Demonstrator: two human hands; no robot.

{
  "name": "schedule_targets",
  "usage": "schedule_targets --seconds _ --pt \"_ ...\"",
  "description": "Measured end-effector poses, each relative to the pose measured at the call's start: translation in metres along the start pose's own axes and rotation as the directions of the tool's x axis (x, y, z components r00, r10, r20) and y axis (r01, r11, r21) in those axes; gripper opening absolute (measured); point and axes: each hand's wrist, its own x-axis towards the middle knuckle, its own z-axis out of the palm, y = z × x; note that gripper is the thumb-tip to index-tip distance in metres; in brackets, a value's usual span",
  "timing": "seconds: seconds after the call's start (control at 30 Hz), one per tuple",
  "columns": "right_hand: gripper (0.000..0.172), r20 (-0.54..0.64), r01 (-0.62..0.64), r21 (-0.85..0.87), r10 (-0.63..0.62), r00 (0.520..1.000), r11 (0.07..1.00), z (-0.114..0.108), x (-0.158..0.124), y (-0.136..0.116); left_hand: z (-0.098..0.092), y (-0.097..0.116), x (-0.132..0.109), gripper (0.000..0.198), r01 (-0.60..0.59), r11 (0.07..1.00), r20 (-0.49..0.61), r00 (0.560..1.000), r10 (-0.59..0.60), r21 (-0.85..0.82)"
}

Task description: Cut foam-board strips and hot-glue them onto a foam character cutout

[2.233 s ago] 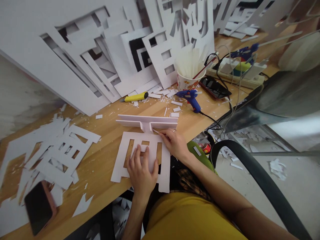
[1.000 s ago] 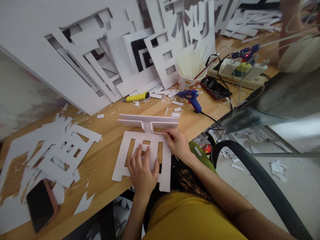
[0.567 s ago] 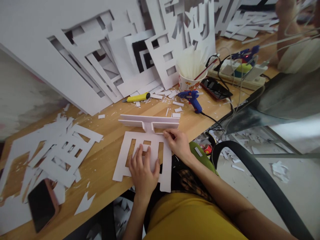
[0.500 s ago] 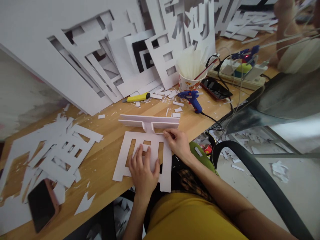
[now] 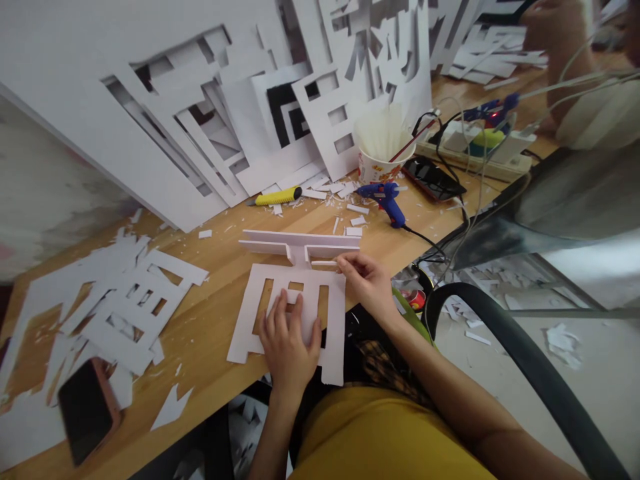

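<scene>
My left hand (image 5: pixel 290 340) lies with spread fingers on a white foam board character (image 5: pixel 253 300) with cut-out slots, pressing it at the table's front edge. The board's upper part carries raised strips (image 5: pixel 325 251) standing on edge along its top bar. My right hand (image 5: pixel 367 283) pinches the end of a thin white foam strip (image 5: pixel 324 264) between thumb and fingers, just below the right half of the raised strips. Whether this strip touches the board, I cannot tell. Beyond the board, a blue glue gun (image 5: pixel 384 200) rests on the table, its nozzle holding toward the left.
Behind stand large cut foam sheets (image 5: pixel 65 80). A yellow utility knife (image 5: pixel 277 195), a paper cup (image 5: pixel 383 167) of glue sticks, a black phone (image 5: pixel 433 179) and a power strip (image 5: pixel 480 160) lie near. Scraps (image 5: pixel 145 313) and another phone (image 5: pixel 87 410) are left. Another person's hand (image 5: pixel 560 33) is top right.
My right hand has shifted slightly right, and more of the thin strip shows beside its fingertips. My left hand stays on the board. The other person's hand has moved left.
</scene>
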Motion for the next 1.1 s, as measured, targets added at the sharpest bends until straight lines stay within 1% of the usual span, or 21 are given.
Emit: schedule_targets --seconds 0.07,0.2,0.3,0.4,0.47,0.57,0.7,0.77,0.83,0.9,0.93,0.97,1.0,1.03,1.07,1.1 --pt "0.030 -0.031 -0.027 0.126 0.031 0.999 0.992 -0.003 -0.001 -0.006 0.000 0.000 0.000 0.047 0.002 1.000 0.001 1.000 -0.002 -0.002" --pt "0.033 -0.044 -0.087 0.322 0.107 0.993 0.943 -0.008 -0.001 -0.017 0.000 0.000 0.000 0.046 -0.015 1.000 -0.028 0.999 0.015 0.016" --pt "0.034 -0.066 -0.125 0.399 0.165 0.984 0.908 -0.012 -0.001 -0.022 0.000 0.001 0.000 0.045 -0.028 0.999 -0.043 0.999 0.029 0.035" --pt "0.034 -0.086 -0.135 0.418 0.187 0.979 0.898 -0.019 0.001 -0.027 0.000 0.001 0.001 0.044 -0.026 0.999 -0.043 0.999 0.027 0.038" --pt "0.032 -0.105 -0.110 0.401 0.165 0.981 0.910 -0.025 0.004 -0.030 -0.001 0.002 0.001 0.043 -0.027 0.999 -0.052 0.998 0.029 0.039" --pt "0.029 -0.187 -0.010 0.367 0.085 0.979 0.930 -0.038 0.011 -0.036 0.000 0.003 0.002 0.043 -0.033 0.999 -0.074 0.997 0.036 0.035" --pt "0.027 -0.331 0.137 0.372 -0.007 0.944 0.918 -0.060 0.018 -0.047 0.003 0.002 -0.001 0.041 -0.017 1.000 -0.086 0.996 0.018 0.016" --pt "0.027 -0.372 0.187 0.382 -0.035 0.927 0.905 -0.069 0.017 -0.054 0.000 0.001 -0.001 0.036 -0.018 0.998 -0.124 0.992 0.011 -0.053" --pt "0.027 -0.386 0.215 0.393 -0.051 0.921 0.894 -0.073 0.013 -0.060 -0.008 0.002 0.002 0.028 -0.023 0.985 -0.198 0.980 -0.012 -0.171" --pt "0.026 -0.366 0.214 0.392 -0.062 0.929 0.895 -0.073 0.007 -0.065 -0.020 0.007 0.014 0.025 -0.039 0.961 -0.280 0.959 -0.041 -0.275" --pt "0.025 -0.336 0.203 0.384 -0.069 0.939 0.901 -0.072 0.003 -0.068 -0.025 0.012 0.022 0.029 -0.045 0.948 -0.302 0.952 -0.054 -0.314" --pt "0.024 -0.294 0.189 0.371 -0.078 0.953 0.909 -0.071 -0.001 -0.070 -0.030 0.019 0.033 0.035 -0.055 0.932 -0.300 0.952 -0.059 -0.359" --pt "0.023 -0.245 0.175 0.355 -0.089 0.966 0.918 -0.069 -0.004 -0.072 -0.034 0.026 0.044 0.043 -0.052 0.906 -0.270 0.960 -0.070 -0.421" --pt "0.023 -0.196 0.163 0.340 -0.100 0.976 0.926 -0.068 -0.008 -0.075 -0.037 0.035 0.056 0.054 -0.043 0.870 -0.196 0.979 -0.062 -0.491" --pt "0.022 -0.157 0.156 0.328 -0.109 0.982 0.932 -0.067 -0.011 -0.078 -0.038 0.044 0.067 0.063 -0.044 0.835 -0.117 0.993 -0.025 -0.549" --pt "0.022 -0.134 0.156 0.319 -0.119 0.984 0.935 -0.067 -0.014 -0.080 -0.039 0.053 0.075 0.063 -0.039 0.810 -0.018 0.999 0.034 -0.585"
